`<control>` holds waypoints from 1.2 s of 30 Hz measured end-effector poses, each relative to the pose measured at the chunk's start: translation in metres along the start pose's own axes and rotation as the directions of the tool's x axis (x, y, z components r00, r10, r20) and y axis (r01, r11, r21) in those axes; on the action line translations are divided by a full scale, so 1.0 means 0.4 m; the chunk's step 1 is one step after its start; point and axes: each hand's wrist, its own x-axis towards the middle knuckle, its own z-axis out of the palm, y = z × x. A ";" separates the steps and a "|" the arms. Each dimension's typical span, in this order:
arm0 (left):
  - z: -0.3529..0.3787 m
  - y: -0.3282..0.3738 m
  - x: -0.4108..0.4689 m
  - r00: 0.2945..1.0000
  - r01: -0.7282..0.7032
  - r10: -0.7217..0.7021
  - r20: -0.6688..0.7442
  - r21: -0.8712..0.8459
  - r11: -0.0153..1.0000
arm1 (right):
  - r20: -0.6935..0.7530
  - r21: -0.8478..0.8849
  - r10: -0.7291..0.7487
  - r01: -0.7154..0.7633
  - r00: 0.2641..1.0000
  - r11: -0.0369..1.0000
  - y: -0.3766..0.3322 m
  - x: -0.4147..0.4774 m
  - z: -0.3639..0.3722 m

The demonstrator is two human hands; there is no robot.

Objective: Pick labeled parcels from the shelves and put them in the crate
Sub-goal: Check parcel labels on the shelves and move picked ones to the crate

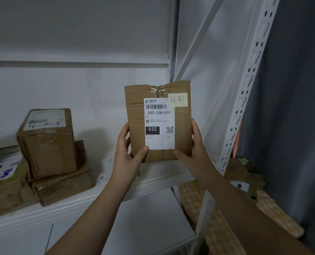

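A flat brown cardboard parcel [182,126] is held upright above the white shelf [116,192], its face turned toward me. It carries a white shipping label reading 032-038-E01 and a yellow sticky note with handwriting at its top right. My left hand [127,150] grips its lower left edge, thumb on the front by the label's corner. My right hand [193,146] grips the lower right edge, thumb across the bottom front. No crate is in view.
Left on the shelf, a taped brown box [48,144] marked 4-3-5 sits on a flat carton [62,188]. More labeled parcels [2,172] lie at the far left. A perforated white upright [245,100] stands right; behind it are crumpled packages [245,173] and a dark curtain [291,107].
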 end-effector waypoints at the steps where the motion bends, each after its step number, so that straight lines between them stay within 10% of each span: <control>1: -0.002 0.007 -0.005 1.000 -0.013 0.013 0.010 0.003 1.000 | -0.020 -0.032 -0.005 0.004 1.000 0.999 -0.008 -0.009 0.005; 15: -0.065 0.105 -0.192 0.927 -0.286 0.225 0.299 0.176 0.942 | -0.337 -0.147 0.087 -0.144 0.938 0.979 -0.178 -0.362 0.052; 36: 0.295 0.296 -0.938 0.572 0.082 0.014 0.820 -0.074 0.994 | -0.816 0.056 0.316 -0.479 0.484 0.876 -0.318 -1.306 -0.157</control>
